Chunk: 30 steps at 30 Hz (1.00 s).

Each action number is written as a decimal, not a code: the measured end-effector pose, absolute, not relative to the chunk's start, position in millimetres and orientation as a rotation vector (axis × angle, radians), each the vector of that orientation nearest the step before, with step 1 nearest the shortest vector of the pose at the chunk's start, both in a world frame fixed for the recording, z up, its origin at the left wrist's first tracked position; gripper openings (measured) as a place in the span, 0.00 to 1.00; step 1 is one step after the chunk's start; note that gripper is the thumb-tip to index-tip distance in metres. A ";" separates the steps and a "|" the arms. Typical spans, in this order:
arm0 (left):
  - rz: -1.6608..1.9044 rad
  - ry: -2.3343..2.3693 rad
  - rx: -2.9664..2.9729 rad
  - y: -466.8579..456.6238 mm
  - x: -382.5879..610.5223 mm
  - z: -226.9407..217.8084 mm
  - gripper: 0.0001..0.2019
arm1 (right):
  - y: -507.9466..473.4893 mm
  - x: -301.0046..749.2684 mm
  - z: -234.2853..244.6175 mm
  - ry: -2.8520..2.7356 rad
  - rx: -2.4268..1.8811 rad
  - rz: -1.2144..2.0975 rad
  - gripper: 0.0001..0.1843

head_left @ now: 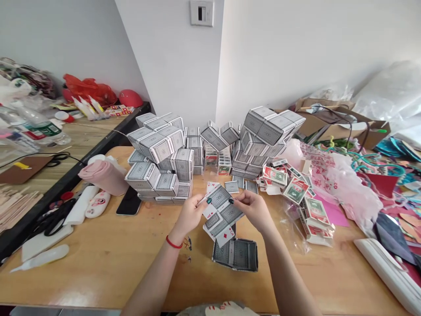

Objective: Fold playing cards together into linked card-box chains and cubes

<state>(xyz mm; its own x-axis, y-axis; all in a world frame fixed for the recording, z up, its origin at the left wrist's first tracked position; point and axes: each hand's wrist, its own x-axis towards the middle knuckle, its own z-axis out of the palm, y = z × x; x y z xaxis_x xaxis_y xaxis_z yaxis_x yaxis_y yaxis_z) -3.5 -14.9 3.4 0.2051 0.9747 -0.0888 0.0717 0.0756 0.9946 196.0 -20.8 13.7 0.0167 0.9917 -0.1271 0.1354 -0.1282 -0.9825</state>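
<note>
Both of my hands hold a loose fan of playing cards [221,213] above the wooden table [108,263]. My left hand [190,216], with a red string at the wrist, pinches the fan's left edge. On the upper right edge my right hand [252,207] grips the cards. Most cards show grey patterned backs; a few red-suited faces peek out. Right below the fan lies a grey card stack [235,253] on the table. Behind my hands rise heaps of grey card boxes [159,153] and more grey card boxes [268,131].
A black phone [129,201], a pink roll [104,174] and black scissors [52,217] lie at the left. Red-and-green card packs [296,186], pink plastic [345,184] and a white tray [388,267] crowd the right. A second table with bottles [36,127] stands far left.
</note>
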 end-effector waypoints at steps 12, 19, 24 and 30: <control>1.059 1.104 0.823 -13.0 5.2 16.7 0.15 | -21.8 188.1 15.2 -1.368 -1.355 1.182 0.12; 1.031 1.105 0.805 -17.0 3.3 19.1 0.14 | -28.1 186.1 9.7 -1.416 -1.287 1.151 0.11; 1.040 1.178 0.832 -18.9 6.0 19.8 0.13 | -33.5 183.1 11.6 -1.519 -1.277 1.020 0.12; 1.070 1.217 0.868 -20.2 8.9 18.0 0.13 | -35.8 184.5 11.5 -1.584 -1.288 0.975 0.14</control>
